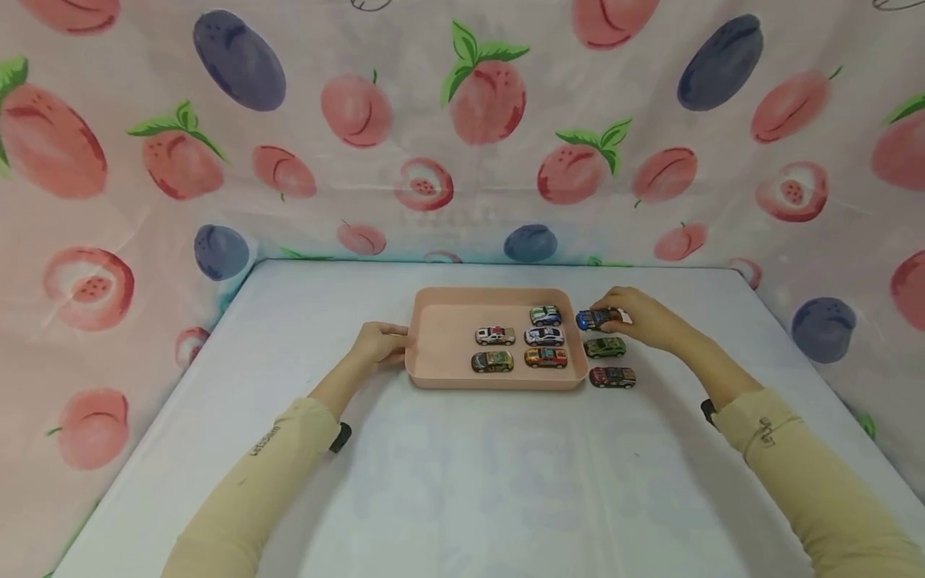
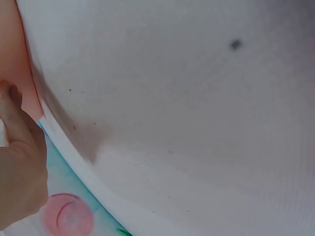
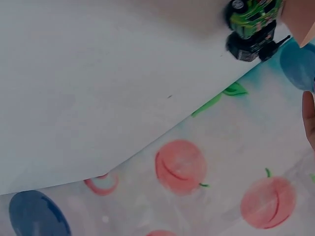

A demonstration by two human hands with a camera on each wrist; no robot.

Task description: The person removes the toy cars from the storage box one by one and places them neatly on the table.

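At the left end of a shallow pink tray [image 1: 448, 384], my left hand [image 1: 379, 343] grips the rim; the left wrist view shows the same hand [image 2: 22, 162] at the tray's edge [image 2: 17, 59]. My right hand [image 1: 639, 319] pinches a blue toy car [image 1: 594, 319] just outside the tray's right end, its fingers covering part of the car. Nearer than that stand a green toy car [image 1: 605, 347] and a dark red-and-black toy car [image 1: 613, 377]. In the right wrist view the green car [image 3: 253, 19] shows near the top, and a fingertip [image 3: 309, 118] shows at the right edge.
Inside the tray, several toy cars stand toward the right half, among them a red-and-yellow car [image 1: 545, 358] and a white car [image 1: 495, 335]. The white table [image 1: 470, 482] ends at a fruit-printed cloth [image 1: 477, 193] behind and at the sides.
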